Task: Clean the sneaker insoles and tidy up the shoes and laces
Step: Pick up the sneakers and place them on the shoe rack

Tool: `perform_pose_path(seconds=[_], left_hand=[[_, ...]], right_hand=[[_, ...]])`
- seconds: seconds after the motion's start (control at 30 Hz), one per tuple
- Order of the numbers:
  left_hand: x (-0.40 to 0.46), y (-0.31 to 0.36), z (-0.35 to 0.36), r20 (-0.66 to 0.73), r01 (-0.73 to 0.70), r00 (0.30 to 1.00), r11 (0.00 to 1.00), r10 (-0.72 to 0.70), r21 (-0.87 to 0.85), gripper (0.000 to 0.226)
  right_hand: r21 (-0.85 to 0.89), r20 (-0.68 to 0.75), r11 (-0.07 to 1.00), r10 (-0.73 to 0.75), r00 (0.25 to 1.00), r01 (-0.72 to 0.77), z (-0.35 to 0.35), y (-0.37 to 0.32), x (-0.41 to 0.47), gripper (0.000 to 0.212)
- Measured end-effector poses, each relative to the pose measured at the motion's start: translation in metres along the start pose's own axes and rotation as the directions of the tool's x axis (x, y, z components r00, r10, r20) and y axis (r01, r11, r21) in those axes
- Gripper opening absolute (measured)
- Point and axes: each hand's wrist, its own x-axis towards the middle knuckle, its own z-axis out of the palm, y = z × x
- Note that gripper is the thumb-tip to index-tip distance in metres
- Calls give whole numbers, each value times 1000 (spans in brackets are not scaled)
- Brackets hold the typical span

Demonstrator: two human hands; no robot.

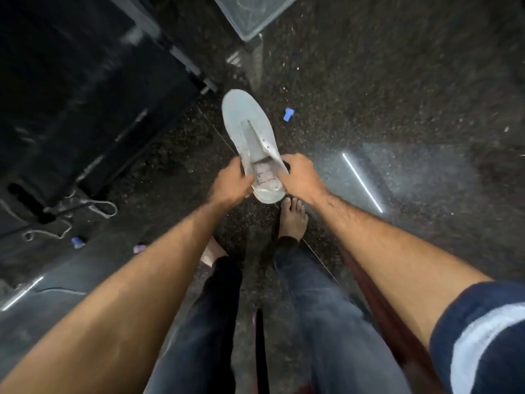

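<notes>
A white, unlaced sneaker [250, 137] is held in the air above the dark speckled floor, toe pointing away from me. My left hand [231, 182] grips the left side of its collar. My right hand [301, 176] grips the right side of the collar near the heel. The shoe's opening faces up and a pale insole [265, 173] shows inside. A loose grey-white lace [85, 211] lies on the dark surface at the left.
A black cabinet or table [85, 81] fills the left side. A clear plastic bin [250, 12] stands at the top. Small blue objects [289, 113] [78, 241] lie around. My bare feet [292, 220] stand on the floor below the shoe.
</notes>
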Motion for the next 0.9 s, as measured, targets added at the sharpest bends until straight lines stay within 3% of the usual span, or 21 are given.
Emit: perform_pose_path(seconds=[0.23, 0.43, 0.7, 0.9], left_hand=[[-211, 92, -91, 59, -189, 981, 981, 187, 33, 57], [-326, 145, -154, -69, -328, 943, 943, 325, -50, 65], [-382, 147, -240, -350, -428, 867, 890, 355, -157, 53], [-370, 98, -312, -557, -473, 777, 855, 293, -210, 40]], right_hand=[[23, -45, 998, -55, 998, 56, -119, -98, -197, 45], [63, -149, 975, -201, 968, 213, -194, -181, -291, 39], [-21, -156, 920, -390, 907, 392, -215, -308, -298, 35], [8, -85, 930, -366, 927, 368, -171, -401, -249, 27]])
